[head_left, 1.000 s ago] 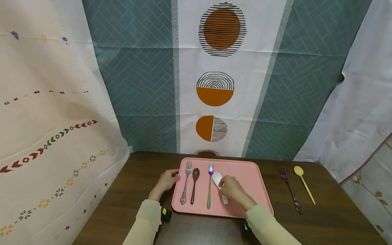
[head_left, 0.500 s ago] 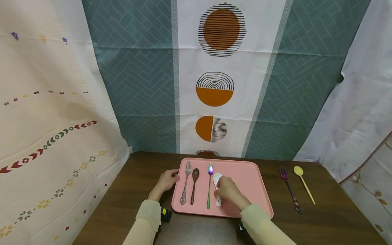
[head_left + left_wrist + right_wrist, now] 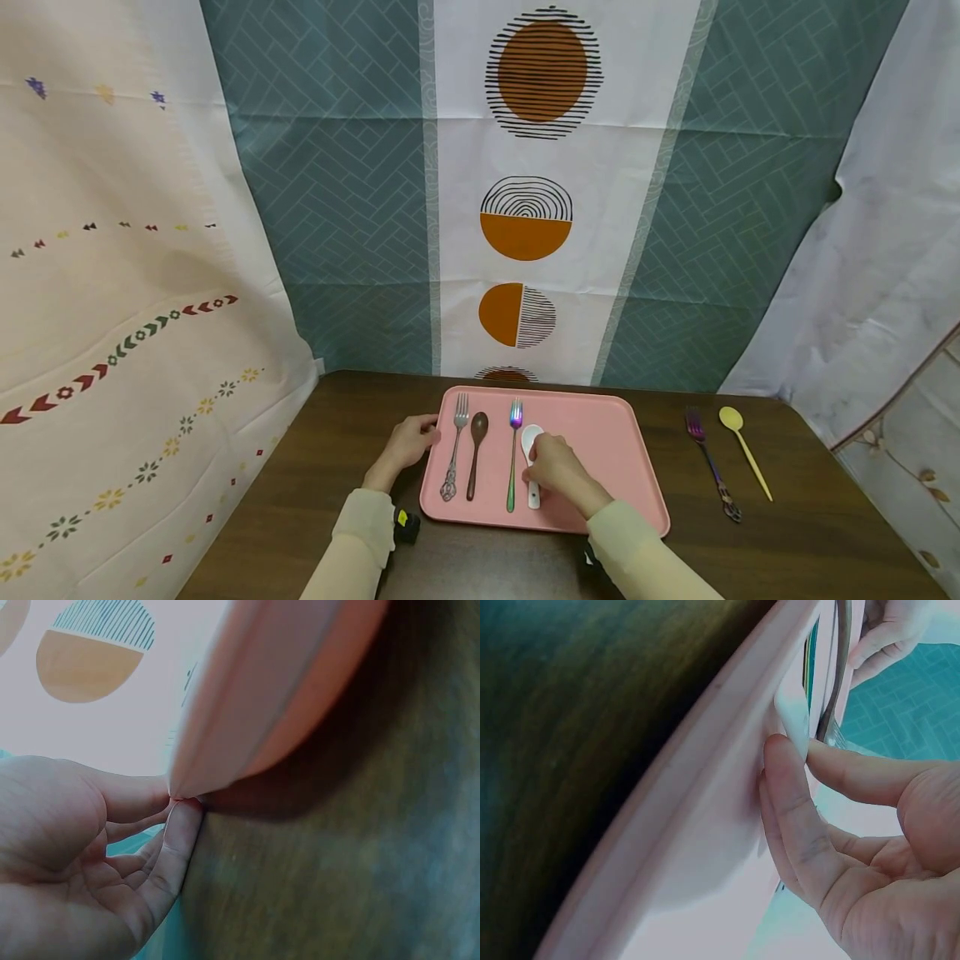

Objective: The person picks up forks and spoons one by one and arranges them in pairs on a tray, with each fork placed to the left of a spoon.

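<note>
My right hand pinches the handle of a white spoon between thumb and fingers, low over the pink tray. The right wrist view shows the spoon's white handle at the fingertips. At the tray's left edge my left hand grips the rim, thumb above and a finger beneath, as the left wrist view shows the tray rim. To the left of the white spoon lie a rainbow fork, a dark wooden spoon and an ornate silver fork, roughly side by side.
Right of the tray, a purple ornate fork and a yellow spoon rest on the dark wooden table. A patterned cloth hangs behind the table's far edge.
My right hand has shifted left with the white spoon, turning it from slanted to nearly upright in line with the rainbow fork. The left hand has stayed at the tray's edge.
</note>
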### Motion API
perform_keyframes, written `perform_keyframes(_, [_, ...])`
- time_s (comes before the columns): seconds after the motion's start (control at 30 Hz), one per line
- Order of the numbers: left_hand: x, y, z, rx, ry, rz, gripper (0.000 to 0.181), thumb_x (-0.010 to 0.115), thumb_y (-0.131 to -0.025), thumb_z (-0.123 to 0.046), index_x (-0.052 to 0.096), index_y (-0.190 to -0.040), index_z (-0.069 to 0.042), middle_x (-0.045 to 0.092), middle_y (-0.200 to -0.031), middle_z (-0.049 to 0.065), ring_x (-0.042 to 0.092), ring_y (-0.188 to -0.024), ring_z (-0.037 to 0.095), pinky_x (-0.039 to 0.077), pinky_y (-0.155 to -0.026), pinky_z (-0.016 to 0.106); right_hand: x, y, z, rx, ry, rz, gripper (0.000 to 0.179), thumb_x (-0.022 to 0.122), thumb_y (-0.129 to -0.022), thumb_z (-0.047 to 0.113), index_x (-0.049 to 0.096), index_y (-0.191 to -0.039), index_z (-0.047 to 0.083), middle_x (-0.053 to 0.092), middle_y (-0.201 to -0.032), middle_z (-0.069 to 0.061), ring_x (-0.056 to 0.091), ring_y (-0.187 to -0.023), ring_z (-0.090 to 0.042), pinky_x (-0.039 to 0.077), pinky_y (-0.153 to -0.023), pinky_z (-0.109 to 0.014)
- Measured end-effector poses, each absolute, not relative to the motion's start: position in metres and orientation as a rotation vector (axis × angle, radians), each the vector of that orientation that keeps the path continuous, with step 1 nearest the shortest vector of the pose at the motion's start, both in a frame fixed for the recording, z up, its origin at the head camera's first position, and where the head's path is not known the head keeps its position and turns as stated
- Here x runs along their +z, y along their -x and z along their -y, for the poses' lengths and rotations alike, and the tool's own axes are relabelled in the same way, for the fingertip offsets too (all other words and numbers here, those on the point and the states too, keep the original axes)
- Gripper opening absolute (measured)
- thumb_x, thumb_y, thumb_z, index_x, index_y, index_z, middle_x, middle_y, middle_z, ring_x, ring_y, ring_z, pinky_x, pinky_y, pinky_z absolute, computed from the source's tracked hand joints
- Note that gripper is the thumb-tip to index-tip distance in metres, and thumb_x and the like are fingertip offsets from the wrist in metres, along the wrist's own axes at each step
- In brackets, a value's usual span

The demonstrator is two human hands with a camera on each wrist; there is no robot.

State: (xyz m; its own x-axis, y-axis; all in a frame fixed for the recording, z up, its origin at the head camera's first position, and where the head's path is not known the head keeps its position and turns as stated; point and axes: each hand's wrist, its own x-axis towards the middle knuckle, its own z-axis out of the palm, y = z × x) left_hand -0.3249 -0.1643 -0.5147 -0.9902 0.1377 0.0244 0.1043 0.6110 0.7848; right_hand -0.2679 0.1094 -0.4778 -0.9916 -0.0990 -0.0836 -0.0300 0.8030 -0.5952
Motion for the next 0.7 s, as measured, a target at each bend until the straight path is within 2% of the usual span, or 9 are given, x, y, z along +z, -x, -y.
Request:
perform_keyframes(0.27, [-0.5138,0.3248,0.164,1.358,-0.215,-2.784,0.041,0.063,-0.102,-0.008,0.06,-0.141,0.005,0.068,-0.102,0.01,0.062,-0.091,0.024,0.057,-0.088,0.044,-0.4767,0.2682,-0.1104,-0.932,0.093,-2.881,0.025,0.085,-0.081,0.002,0.06,-0.082,0.002,0.057,-0.074,-0.009,0.06,-0.056,-0.015,0.048,-0.05,-0.025])
perform_keyframes(0.7, [-0.5148,0.3249,0.1644,1.348,-0.201,-2.789,0.041,0.063,-0.102,-0.008,0.06,-0.141,0.005,0.07,-0.108,0.012,0.064,-0.095,0.025,0.056,-0.091,0.046,-0.4746,0.2667,-0.1107,-0.911,0.076,-2.854,0.019,0.082,-0.088,0.008,0.064,-0.092,0.001,0.058,-0.075,-0.008,0.058,-0.058,-0.015,0.044,-0.052,-0.025])
